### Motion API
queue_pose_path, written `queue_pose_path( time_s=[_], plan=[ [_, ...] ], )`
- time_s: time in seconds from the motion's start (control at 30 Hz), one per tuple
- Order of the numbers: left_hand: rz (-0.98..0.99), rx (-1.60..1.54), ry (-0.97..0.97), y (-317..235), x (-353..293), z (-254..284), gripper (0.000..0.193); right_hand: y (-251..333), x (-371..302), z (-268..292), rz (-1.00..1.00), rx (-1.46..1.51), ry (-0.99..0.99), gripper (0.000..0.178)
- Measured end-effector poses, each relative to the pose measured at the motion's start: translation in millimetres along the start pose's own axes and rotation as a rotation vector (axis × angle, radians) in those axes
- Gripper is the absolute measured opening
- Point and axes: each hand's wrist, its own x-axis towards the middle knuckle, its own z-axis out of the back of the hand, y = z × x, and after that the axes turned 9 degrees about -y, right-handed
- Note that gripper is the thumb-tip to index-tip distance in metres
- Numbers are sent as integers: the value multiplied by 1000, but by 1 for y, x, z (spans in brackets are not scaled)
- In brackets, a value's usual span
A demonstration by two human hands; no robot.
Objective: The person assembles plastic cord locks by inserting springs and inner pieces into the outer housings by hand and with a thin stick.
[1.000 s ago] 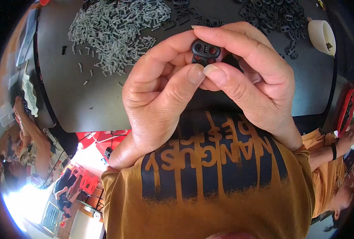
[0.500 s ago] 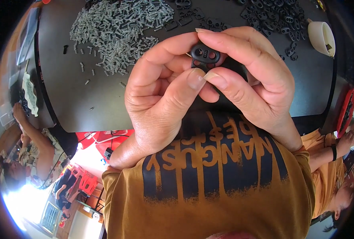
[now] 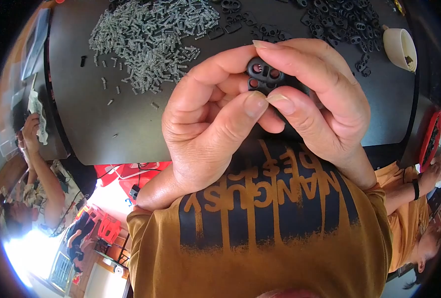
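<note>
A black plastic two-hole cord lock [image 3: 268,72] is pinched between both hands above the near part of the table. My left hand [image 3: 205,116] holds its left side, thumb at the lower edge and index finger at the top. From the other side my right hand [image 3: 325,97] grips it with thumb and fingertips. Both thumb tips meet just under the piece. Two holes show in its upper part and more openings below. Whether a spring sits inside is hidden.
Beyond my left hand lies a big heap of metal springs [image 3: 151,39], some scattered nearer. Black cord-lock parts [image 3: 339,20] pile up at the far right beside a cream bowl [image 3: 399,48]. People sit at both sides; a red tray [image 3: 430,140] is at the right.
Both hands have shifted slightly right and nearer with the cord lock, which has turned a little clockwise. The hands of the person at the left have moved up toward a pale dish.
</note>
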Motion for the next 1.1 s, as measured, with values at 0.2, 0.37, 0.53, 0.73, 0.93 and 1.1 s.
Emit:
queue_pose_path(
  time_s=[0.2,0.37,0.53,0.73,0.93,1.1],
  plan=[
    [20,27,-2,-1,-1,2,39,-2,-1,-1,56,18,-11,27],
    [65,79,-51,-4,-3,-1,37,-1,-4,-3,-131,182,-31,23],
    [111,96,-62,-7,-2,0,35,1,-2,-2,-140,168,-18,22],
    [153,55,-109,-9,-2,-3,35,1,-3,-1,-148,200,15,26],
    [98,41,-66,-4,-4,0,36,-1,-1,2,-131,144,65,34],
    [14,-28,-25,-1,-5,-3,36,-3,-4,3,-100,167,35,35]
  ],
)
